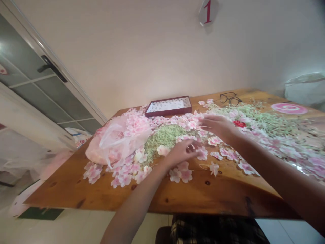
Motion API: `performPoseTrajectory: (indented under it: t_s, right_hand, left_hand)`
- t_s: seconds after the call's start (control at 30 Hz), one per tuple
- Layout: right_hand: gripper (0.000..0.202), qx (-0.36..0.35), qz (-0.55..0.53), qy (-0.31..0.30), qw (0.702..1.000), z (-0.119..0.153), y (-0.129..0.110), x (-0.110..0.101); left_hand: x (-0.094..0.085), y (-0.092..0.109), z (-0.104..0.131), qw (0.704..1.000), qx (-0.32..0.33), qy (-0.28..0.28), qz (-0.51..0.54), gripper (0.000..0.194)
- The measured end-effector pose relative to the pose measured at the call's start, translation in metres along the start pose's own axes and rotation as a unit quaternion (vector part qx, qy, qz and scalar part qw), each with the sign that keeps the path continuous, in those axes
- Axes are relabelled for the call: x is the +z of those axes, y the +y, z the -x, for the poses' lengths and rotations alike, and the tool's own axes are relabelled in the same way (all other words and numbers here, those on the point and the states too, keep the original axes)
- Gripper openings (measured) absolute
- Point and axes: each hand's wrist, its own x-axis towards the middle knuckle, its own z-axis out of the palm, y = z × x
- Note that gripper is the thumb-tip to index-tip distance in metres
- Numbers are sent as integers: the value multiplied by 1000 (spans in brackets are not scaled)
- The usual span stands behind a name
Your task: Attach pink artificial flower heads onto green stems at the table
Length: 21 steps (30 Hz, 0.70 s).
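Observation:
My left hand [181, 152] hovers low over the table with thumb and fingers curled into a pinch. A pink-and-white artificial flower [202, 153] is at its fingertips. Farther back, my right hand [219, 126] reaches left across the flower pile, its fingers stretched out and its fingertips by pale pink blossoms [191, 122]. I see nothing clearly held in it. Loose green filler [166, 134] lies beyond my left hand. Close to the front, a single blossom with a thin looped stem [214, 168] rests on the wood, beside a small cluster of blossoms [181, 173].
A clear plastic bag of pink flowers [119, 142] sits at left on the wooden table [101, 195]. Against the wall stands a dark-rimmed tray [169, 105]. Eyeglasses [230, 98], a red flower [239, 124], green sprigs [264, 118] and a pink disc [289, 108] lie right.

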Motion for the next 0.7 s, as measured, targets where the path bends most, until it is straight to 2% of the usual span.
performPoseTrajectory:
  t_s: [0.03, 0.1, 0.27, 0.43, 0.5, 0.63, 0.7]
  right_hand:
    - [21, -4, 5, 13, 1000, 4, -3, -5]
    - [22, 5, 25, 17, 1000, 13, -5, -15]
    - [25, 29, 101, -2, 994, 35, 14, -26]
    - [27, 17, 199, -22, 980, 42, 18, -25]
    - [27, 20, 199, -43, 979, 42, 15, -27]
    - [25, 24, 152, -81, 985, 43, 11, -32]
    - [22, 14, 153, -103, 983, 44, 11, -33]
  left_hand:
    - [5, 1, 0, 998, 25, -50, -27, 32]
    - [13, 2, 1, 991, 63, -95, -72, 24]
    - [18, -1, 1, 994, 33, -62, -86, 24]
    - [15, -1, 1, 990, 56, -116, -62, 21]
    - [16, -3, 0, 995, 15, -88, -46, 20]
    - [15, -6, -3, 996, -80, 18, 38, 28]
    - [14, -5, -4, 990, -105, 35, 89, 30]
